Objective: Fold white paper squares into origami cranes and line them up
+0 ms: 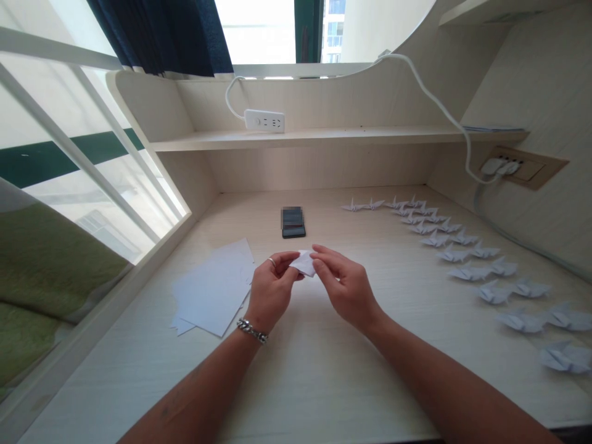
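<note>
Two bare hands working a small piece of folded white paper (303,263), at the centre of the frame above a pale desk (305,382). The left hand (272,288), wearing a ring and a chain bracelet (252,331), clamps the paper between thumb and fingers. The right hand (349,287) meets the paper's right edge with its thumb and fingertips; whether these pinch it or merely rest against it cannot be told. Left of centre, a loose stack of white sheets (215,287) lies fanned just beside the left hand. A dark phone (293,222), partly blurred, lies near the hands, slightly above centre. Folded paper cranes (467,271) — mostly in paired rows — run from upper right of centre to the lower right edge. Upper centre: a white power strip (264,121) on a shelf (324,137).
</note>
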Action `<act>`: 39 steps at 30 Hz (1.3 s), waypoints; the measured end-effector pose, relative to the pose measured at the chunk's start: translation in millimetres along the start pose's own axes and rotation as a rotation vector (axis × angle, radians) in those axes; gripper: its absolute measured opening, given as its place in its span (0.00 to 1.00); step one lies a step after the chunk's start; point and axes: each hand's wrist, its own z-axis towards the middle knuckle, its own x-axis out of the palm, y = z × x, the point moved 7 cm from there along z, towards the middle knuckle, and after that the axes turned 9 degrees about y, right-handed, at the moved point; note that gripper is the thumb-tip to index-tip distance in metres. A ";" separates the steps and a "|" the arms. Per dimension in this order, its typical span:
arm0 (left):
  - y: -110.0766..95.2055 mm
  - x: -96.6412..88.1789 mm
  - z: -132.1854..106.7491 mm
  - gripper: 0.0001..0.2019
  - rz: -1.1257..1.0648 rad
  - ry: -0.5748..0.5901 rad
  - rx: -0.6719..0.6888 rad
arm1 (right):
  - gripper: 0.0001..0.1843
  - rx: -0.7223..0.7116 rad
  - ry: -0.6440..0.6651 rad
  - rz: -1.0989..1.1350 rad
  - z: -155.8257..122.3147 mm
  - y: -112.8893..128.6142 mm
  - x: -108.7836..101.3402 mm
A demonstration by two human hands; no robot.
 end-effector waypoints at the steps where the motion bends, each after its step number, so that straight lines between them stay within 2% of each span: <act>1: 0.0 0.0 0.2 0.12 -0.008 0.003 0.000 | 0.15 0.068 -0.013 0.098 1.3 -8.3 -1.6; 5: -1.9 2.9 0.1 0.13 0.002 0.048 0.020 | 0.19 0.340 0.036 0.460 4.0 -38.4 3.4; 8: -2.6 4.2 -0.4 0.15 0.034 0.089 0.041 | 0.18 0.423 0.051 0.565 4.2 -44.8 4.7; 14: -6.2 5.5 -2.4 0.27 0.181 0.189 0.132 | 0.18 0.416 0.152 0.631 3.7 -41.3 11.2; 17: -9.0 8.9 -4.2 0.22 0.219 0.239 0.164 | 0.18 0.419 0.197 0.658 3.2 -42.1 14.5; 23: -16.1 10.9 -8.0 0.19 0.199 0.223 0.169 | 0.17 0.408 0.210 0.664 3.9 -40.4 14.4; 27: -23.4 11.3 -10.3 0.10 0.289 0.206 0.239 | 0.16 0.409 0.202 0.643 3.9 -39.4 13.1; 39: -9.4 -0.9 -3.6 0.10 0.244 0.080 0.038 | 0.17 0.382 0.289 0.652 1.4 -40.5 17.3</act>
